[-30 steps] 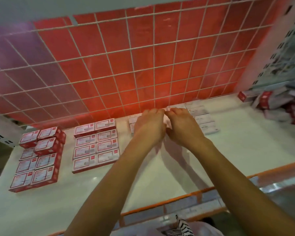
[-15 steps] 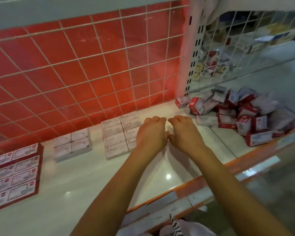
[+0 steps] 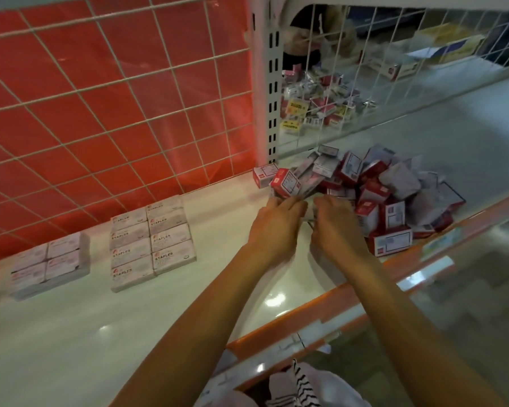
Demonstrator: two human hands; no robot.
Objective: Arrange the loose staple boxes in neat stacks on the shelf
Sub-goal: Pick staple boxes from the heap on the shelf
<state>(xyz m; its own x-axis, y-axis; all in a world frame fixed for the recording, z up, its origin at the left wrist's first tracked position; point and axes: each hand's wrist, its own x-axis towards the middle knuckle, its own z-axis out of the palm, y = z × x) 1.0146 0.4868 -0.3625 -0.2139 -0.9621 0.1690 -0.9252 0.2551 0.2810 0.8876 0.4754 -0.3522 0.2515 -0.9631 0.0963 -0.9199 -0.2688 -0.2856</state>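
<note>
A loose heap of staple boxes (image 3: 373,189) lies at the right end of the white shelf (image 3: 71,333), red-and-white and pale cartons tumbled at all angles, some on edge, some flat. One red-and-white box (image 3: 390,242) lies flat at the heap's near edge; another (image 3: 265,174) sits at its far left. Well to the left, white boxes printed STAPLES (image 3: 152,242) form a neat block two wide and four deep. Further left stands a smaller two-by-two block (image 3: 49,264), its print blurred.
</note>
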